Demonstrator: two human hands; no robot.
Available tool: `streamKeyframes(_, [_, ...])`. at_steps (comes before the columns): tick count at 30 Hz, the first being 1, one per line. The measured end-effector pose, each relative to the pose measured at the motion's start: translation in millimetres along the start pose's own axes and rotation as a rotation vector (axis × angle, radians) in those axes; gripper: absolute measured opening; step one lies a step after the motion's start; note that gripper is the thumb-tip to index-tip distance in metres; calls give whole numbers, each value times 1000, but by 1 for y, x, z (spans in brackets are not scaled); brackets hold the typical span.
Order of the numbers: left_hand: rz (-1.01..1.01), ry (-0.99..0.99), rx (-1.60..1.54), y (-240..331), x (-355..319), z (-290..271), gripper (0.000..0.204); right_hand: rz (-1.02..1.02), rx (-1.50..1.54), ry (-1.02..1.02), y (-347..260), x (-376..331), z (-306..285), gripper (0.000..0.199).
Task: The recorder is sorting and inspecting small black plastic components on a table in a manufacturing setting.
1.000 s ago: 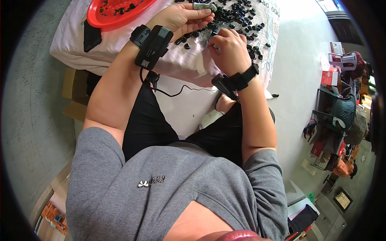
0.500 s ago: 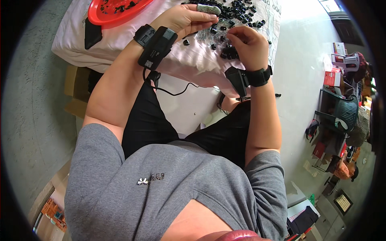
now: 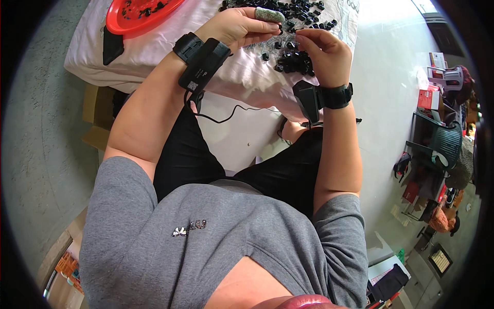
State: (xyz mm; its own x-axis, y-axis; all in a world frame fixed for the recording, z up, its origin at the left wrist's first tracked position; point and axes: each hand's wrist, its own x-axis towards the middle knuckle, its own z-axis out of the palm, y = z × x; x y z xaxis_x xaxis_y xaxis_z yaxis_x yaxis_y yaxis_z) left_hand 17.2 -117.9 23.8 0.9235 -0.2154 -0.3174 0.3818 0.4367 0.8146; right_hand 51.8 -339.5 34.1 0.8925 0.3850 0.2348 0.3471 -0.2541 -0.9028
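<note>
Over the cloth-covered table, my left hand (image 3: 239,27) is closed in a pinch, thumb against fingers. A speckled grey-green finger sleeve (image 3: 269,15) covers one of its fingers. A small black part (image 3: 278,31) shows at the tips of that pinch. Just to the right, my right hand (image 3: 330,55) has its thumb and forefinger pressed together close to the left fingertips; whatever they pinch is too small to name. Loose small black parts (image 3: 294,63) are heaped beside my right hand, and a bigger scatter of black parts (image 3: 304,11) spreads beyond both hands.
At the far left, a red tray (image 3: 146,23) holds dark bits, with a black cloth-like piece (image 3: 112,45) beside it. A cable (image 3: 221,121) hangs from my left wrist device. An open cardboard box (image 3: 98,116) stands below the table's left side. Chairs (image 3: 445,144) are at the right.
My right hand has moved slightly up and right, bringing its fingertips level with the left pinch. The left hand has shifted slightly. More black parts now show in the heap by my right hand.
</note>
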Motion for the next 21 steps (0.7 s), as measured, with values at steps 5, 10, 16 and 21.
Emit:
streamKeyframes(5, [-11, -12, -14, 2, -1, 2, 20, -13, 113, 20, -3, 2, 5, 11])
streamKeyframes(10, [-5, -83, -51, 4, -5, 4, 21, -9, 120, -27, -15, 1, 12, 14])
streamKeyframes(16, [9, -63, -29, 2, -6, 7, 21, -36, 74, -21, -14, 0, 15, 14])
streamKeyframes(21, [17, -43, -123, 1, -4, 5, 19, -17, 193, -8, -15, 0, 19, 13])
